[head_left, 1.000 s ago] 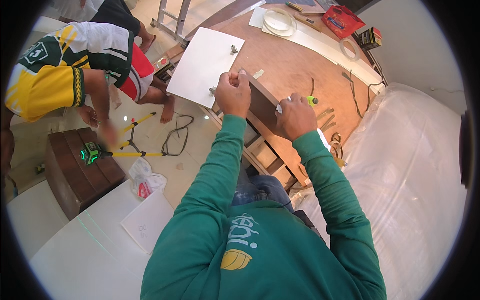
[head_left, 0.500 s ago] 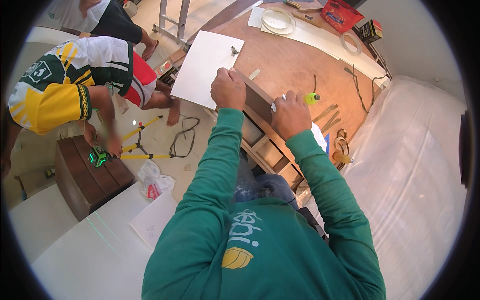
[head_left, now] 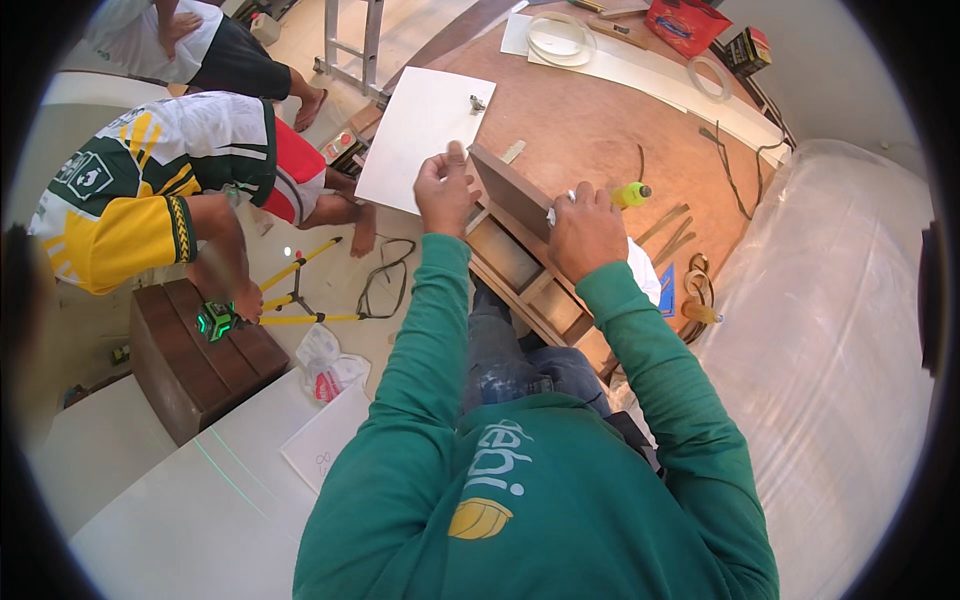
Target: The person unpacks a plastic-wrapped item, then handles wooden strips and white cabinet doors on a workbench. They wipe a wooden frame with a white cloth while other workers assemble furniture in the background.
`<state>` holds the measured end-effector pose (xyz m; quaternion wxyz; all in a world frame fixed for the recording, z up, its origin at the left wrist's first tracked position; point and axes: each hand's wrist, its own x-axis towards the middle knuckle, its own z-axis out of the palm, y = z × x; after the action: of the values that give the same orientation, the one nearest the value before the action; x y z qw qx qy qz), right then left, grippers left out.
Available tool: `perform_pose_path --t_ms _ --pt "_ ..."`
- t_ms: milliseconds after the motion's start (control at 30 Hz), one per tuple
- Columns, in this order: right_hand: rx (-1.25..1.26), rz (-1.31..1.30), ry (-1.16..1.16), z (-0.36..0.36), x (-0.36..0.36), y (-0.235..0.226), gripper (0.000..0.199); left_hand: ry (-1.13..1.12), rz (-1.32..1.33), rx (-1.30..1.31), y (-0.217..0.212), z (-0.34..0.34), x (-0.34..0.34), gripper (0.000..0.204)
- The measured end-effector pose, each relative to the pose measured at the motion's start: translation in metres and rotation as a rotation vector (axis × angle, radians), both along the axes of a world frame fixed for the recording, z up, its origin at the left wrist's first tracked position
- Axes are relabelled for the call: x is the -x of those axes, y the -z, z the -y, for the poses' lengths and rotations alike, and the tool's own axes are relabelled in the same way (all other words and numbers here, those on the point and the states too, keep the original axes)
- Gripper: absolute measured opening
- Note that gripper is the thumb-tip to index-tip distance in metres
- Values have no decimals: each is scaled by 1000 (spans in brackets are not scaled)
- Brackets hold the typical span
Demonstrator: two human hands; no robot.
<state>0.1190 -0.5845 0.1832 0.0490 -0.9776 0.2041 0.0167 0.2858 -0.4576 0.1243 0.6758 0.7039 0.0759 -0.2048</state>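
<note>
A narrow brown board stands on edge at the near side of the worktable, above a wooden frame with open compartments. My left hand is beside the board's left end, thumb raised and fingers loosely bent apart, with nothing visible in it. Near the other end, my right hand is closed on a crumpled white wipe, against the board's top edge. A white panel with a small metal hinge lies beyond my left hand. Right of my right hand lies a yellow-green bottle.
The brown worktable carries coiled edging, dark strips and a red bag. Plastic sheeting covers something at right. At left, a co-worker bends over a green-lit laser level near a yellow tripod.
My left hand has come off the board's end and its thumb has lifted. My right hand stays at the board with the wipe. The view has shifted slightly.
</note>
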Motion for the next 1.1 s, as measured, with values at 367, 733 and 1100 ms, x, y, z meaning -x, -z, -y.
perform_pose_path --t_ms 367,733,1100 --pt "13 18 30 -8 -1 -2 21 -242 407 -362 6 40 18 39" --pt "52 36 28 -6 -9 -6 20 -275 389 -507 4 50 -3 55" --pt "81 -39 77 -4 -44 -5 19 -182 -116 79 -2 26 -37 52"
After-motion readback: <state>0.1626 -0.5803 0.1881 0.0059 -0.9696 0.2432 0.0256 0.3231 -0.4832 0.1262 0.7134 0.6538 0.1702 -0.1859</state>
